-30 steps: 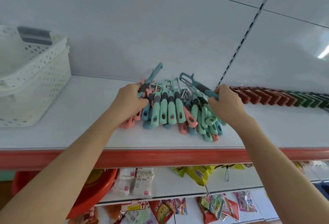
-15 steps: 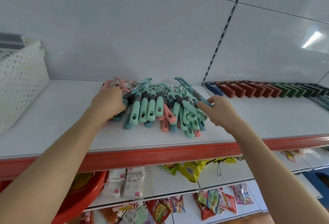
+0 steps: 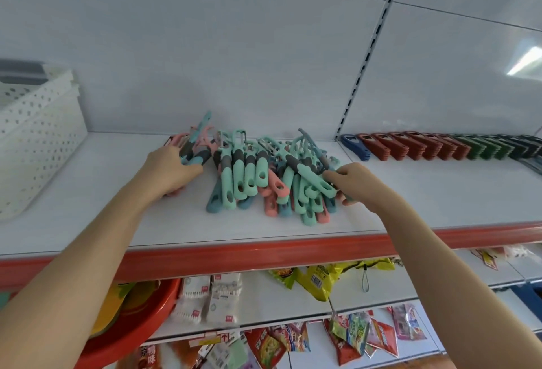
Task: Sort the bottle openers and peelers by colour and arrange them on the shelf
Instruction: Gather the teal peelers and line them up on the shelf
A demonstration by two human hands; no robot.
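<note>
Head view: the left hand (image 3: 170, 170) has its fingers curled round a small bunch of pink and teal plastic peelers (image 3: 197, 146). The right hand (image 3: 356, 185) pinches the end of one mint-green peeler handle (image 3: 311, 176). Between them lies the mixed heap of mint, pink and teal peelers (image 3: 252, 175) on the white shelf with a red front edge (image 3: 96, 201). To do this well, I think each hand should pull out one colour and lift gently, so the heap does not slide. Most peelers lie front to back, handles toward the person, blades toward the back wall; the held bunch tips up. Flat blue, red and green bottle openers (image 3: 425, 146) stand in a row on the right.
</note>
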